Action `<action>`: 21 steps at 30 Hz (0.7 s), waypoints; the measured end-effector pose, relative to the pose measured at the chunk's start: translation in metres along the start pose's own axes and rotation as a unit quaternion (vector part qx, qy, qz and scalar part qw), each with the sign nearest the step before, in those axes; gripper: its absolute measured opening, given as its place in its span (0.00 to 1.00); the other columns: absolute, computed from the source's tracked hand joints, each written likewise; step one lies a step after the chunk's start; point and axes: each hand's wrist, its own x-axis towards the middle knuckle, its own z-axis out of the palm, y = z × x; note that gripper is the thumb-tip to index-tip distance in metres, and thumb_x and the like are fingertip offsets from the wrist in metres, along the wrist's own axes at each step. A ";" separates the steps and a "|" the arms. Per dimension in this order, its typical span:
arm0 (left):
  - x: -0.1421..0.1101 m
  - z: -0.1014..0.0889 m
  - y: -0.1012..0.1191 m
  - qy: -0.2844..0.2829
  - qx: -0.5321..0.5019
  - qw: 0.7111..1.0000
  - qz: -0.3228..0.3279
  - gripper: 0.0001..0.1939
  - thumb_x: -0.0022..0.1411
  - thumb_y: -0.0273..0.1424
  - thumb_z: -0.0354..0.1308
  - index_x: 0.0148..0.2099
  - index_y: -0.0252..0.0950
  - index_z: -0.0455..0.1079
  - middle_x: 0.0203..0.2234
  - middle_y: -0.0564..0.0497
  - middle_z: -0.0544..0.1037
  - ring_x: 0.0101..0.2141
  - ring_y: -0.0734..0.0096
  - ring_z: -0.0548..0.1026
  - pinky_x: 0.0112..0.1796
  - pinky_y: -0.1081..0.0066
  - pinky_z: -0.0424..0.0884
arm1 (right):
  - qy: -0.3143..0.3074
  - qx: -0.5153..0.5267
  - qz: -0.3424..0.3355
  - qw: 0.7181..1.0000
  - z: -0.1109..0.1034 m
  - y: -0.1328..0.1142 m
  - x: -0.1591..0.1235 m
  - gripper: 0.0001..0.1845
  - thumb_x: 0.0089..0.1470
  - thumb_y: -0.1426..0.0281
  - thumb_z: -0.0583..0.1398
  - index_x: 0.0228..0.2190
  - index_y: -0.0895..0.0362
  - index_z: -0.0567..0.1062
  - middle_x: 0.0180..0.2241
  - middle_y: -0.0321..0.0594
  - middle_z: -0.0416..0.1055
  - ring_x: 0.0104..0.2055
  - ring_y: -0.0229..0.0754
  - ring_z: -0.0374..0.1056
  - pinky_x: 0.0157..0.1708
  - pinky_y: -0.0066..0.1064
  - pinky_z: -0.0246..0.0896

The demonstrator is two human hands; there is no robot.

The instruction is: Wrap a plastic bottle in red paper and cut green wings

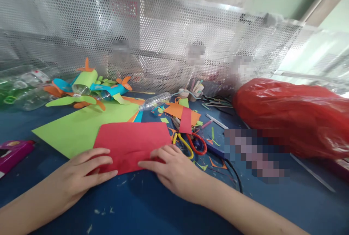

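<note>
A sheet of red paper (131,136) lies in front of me, its near edge slightly buckled between my hands. My left hand (88,167) holds the sheet's near left corner, fingers extended over it and thumb along the edge. At the near right, my right hand (169,167) grips the paper with its fingers curled and the thumb pointing left. Part of the sheet is hidden under both hands. Beneath it spreads a larger green sheet (65,127). Just past my right hand lie scissors (197,144) with red and yellow handles, partly covered by a red paper strip (185,120).
Paper-covered bottle models (85,82) stand at the back left beside clear bottles (32,86). A small bottle (155,101), orange scraps (174,110) and a pen cup (195,91) lie beyond the sheet. A red plastic bag (294,115) fills the right. A purple box (16,153) is at left.
</note>
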 end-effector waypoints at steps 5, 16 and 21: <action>0.010 -0.002 0.011 0.013 -0.012 1.000 0.020 0.22 0.60 0.27 0.53 0.57 0.42 0.68 0.51 0.55 0.76 0.50 0.66 0.73 0.52 0.75 0.67 | -0.006 -0.038 -0.016 0.999 0.010 -0.009 0.004 0.23 0.64 0.54 0.46 0.59 0.39 0.60 0.46 0.40 0.65 0.45 0.45 0.60 0.45 0.40 0.52; 0.021 -0.002 0.018 -0.008 -0.052 0.998 -0.022 0.26 0.60 0.26 0.52 0.60 0.49 0.63 0.48 0.54 0.77 0.46 0.66 0.75 0.45 0.72 0.72 | 0.019 -0.074 -0.034 0.996 0.013 -0.007 0.007 0.23 0.63 0.52 0.46 0.55 0.40 0.66 0.45 0.40 0.66 0.44 0.45 0.60 0.45 0.42 0.49; 0.026 -0.005 0.019 0.001 -0.076 0.997 -0.030 0.23 0.61 0.25 0.51 0.57 0.48 0.67 0.45 0.52 0.77 0.45 0.67 0.75 0.44 0.73 0.73 | 0.044 -0.076 -0.044 0.995 0.006 -0.001 0.004 0.21 0.62 0.54 0.49 0.48 0.44 0.74 0.41 0.41 0.68 0.42 0.44 0.60 0.48 0.41 0.49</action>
